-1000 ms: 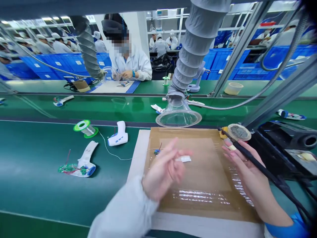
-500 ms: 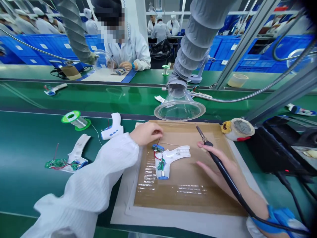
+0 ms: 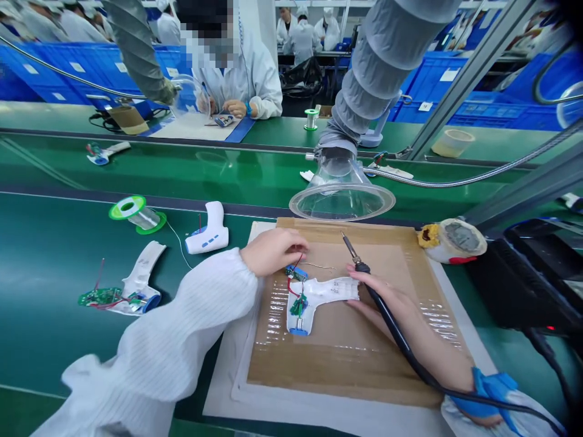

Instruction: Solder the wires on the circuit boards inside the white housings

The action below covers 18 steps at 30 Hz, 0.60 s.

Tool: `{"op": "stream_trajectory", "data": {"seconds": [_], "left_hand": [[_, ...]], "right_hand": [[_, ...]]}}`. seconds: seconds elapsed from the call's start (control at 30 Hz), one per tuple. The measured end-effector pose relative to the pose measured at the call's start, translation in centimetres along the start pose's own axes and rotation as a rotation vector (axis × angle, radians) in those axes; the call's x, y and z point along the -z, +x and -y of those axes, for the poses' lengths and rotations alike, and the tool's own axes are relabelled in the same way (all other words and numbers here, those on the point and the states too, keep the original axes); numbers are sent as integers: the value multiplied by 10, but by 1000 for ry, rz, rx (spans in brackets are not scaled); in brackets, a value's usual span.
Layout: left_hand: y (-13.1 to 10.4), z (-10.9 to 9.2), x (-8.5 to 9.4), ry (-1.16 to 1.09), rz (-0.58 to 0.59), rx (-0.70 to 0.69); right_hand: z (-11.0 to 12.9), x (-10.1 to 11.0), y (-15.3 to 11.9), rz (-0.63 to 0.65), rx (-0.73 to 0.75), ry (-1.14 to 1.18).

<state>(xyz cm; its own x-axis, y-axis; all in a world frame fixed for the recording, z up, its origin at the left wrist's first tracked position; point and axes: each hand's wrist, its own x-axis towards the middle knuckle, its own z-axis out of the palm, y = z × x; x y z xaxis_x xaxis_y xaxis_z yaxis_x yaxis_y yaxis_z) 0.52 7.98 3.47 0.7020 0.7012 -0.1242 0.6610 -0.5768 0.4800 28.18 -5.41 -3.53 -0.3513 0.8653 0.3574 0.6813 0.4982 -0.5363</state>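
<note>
The fingers of my left hand [image 3: 279, 250] are pinched at the top of a thin red wire [image 3: 298, 261], which rises from a small circuit board [image 3: 296, 273]. In my right hand [image 3: 396, 306] is a soldering iron [image 3: 363, 267], its tip pointing up and away, apart from the board. My right fingers also reach the end of a white handle-shaped half shell [image 3: 334, 289], seeming to touch it. Inside this shell sits a second green board [image 3: 299, 304] joined by wires. A strand of solder wire [image 3: 319, 265] lies just beyond the shell.
A cardboard work mat [image 3: 364, 376] lies beneath. To the left are a solder spool [image 3: 144, 215], another opened shell [image 3: 143, 270] and a white gun-shaped housing [image 3: 209, 233]. A fume-extractor hood [image 3: 341, 203] hangs ahead. At right stand a tip-cleaner pot [image 3: 460, 240] and black station [image 3: 523, 279]. A co-worker [image 3: 259, 73] sits opposite.
My right hand has moved left with the soldering iron, bringing its fingers to the shell's end. The shell is turned slightly. My left hand keeps its pinch; the view has shifted a little.
</note>
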Motion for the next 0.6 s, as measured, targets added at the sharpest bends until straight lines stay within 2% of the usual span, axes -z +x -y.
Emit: {"op": "stream_trajectory", "data": {"seconds": [0.13, 0.23, 0.33, 0.4, 0.5, 0.53, 0.6], "left_hand": [[39, -8, -7, -4, 74, -64], [42, -11, -7, -30, -25, -76], [19, -16, -4, -97, -233, -28], [-4, -22, -6, -187, -436, -10], [-34, -32, -24, -244, -743, -166], [-40, -34, -33, -220, -793, -231], [-48, -37, -51, -144, -811, -291]], "right_hand": [[-3, 1, -13, 0, -29, 22], [-2, 4, -21, 8, -60, 28], [-2, 7, -24, 5, -70, 54], [-1, 8, -22, -2, -81, 64], [1, 8, -17, -29, -91, 66], [3, 9, -16, -59, -99, 66], [9, 11, -15, -167, -163, 65]]}}
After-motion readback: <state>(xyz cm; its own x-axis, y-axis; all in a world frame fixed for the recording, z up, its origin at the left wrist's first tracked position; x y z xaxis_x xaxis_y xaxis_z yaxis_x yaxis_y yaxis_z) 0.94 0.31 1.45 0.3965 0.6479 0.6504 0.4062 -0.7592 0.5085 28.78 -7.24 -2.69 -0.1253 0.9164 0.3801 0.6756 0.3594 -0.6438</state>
